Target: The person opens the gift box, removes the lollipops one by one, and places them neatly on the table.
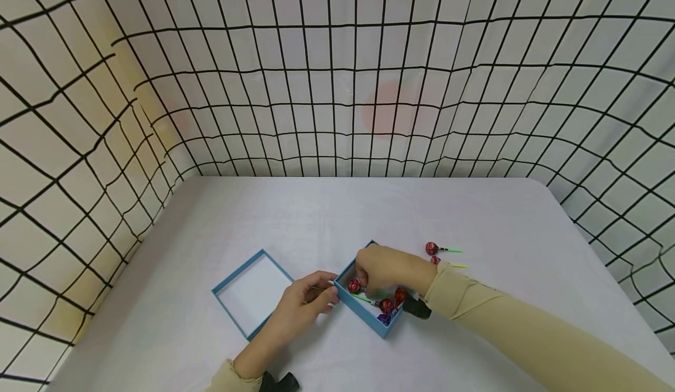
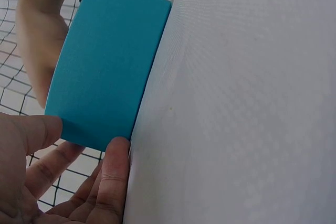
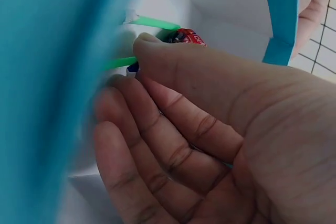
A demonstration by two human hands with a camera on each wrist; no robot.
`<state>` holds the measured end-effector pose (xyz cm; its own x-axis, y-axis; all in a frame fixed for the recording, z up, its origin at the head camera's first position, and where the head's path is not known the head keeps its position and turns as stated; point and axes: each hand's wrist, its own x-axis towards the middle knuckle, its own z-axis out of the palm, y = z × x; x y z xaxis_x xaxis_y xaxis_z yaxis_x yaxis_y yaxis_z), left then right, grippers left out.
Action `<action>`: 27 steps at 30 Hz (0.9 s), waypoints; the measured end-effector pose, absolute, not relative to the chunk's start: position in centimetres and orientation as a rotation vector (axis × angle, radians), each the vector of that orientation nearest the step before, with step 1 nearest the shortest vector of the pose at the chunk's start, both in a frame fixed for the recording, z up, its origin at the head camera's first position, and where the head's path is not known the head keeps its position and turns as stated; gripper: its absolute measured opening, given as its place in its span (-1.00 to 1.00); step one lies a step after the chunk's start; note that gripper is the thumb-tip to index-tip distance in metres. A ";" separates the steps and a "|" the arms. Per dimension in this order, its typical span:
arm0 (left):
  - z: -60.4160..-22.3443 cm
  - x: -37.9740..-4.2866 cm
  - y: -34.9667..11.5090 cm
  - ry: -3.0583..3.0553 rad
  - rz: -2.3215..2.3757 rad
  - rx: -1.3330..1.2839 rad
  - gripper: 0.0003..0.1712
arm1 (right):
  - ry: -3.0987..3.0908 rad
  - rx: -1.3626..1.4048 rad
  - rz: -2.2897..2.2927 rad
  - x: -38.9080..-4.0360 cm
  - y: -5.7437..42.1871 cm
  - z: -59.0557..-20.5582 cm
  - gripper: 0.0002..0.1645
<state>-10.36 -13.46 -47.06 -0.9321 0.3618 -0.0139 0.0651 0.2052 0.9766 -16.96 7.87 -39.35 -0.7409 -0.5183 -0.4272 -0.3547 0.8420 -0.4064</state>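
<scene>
A blue rectangular box (image 1: 361, 312) with a white inside stands open at the middle of the table. In the head view, my left hand (image 1: 303, 301) holds its left corner, thumb on the near side and fingers round the end. My right hand (image 1: 387, 268) reaches down into the box. Its thumb and index finger pinch a lollipop with a green stick (image 3: 119, 63), its head mostly hidden by the fingers. A red-wrapped lollipop (image 3: 189, 36) lies behind the thumb in the right wrist view. More lollipops, red (image 1: 387, 305) and purple (image 1: 384, 319), lie at the box's near end.
Left of the box lies its blue-edged lid (image 1: 253, 292), white inside facing up. Two lollipops rest on the white table to the right, one with a green stick (image 1: 432, 248), one with a yellow stick (image 1: 435, 259). A black-grid white cloth (image 1: 343, 87) surrounds the table.
</scene>
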 end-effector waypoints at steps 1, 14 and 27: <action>-47.1 -10.4 -13.5 2.240 1.795 0.407 -0.64 | 2.485 -0.633 -0.399 -16.9 7.8 -39.4 -0.64; -47.2 -10.4 -13.4 2.242 1.796 0.409 -0.64 | 2.489 -0.623 -0.377 -17.0 7.9 -38.9 -0.68; -47.2 -10.4 -13.3 2.243 1.803 0.402 -0.63 | 2.491 -0.673 -0.448 -17.1 9.2 -37.1 -0.70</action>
<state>-10.44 -13.35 -47.24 -0.9345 0.3558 -0.0114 0.0654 0.2030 0.9770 -17.06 9.21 -37.14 -0.7434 -0.5414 -0.3926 -0.3707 0.8222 -0.4318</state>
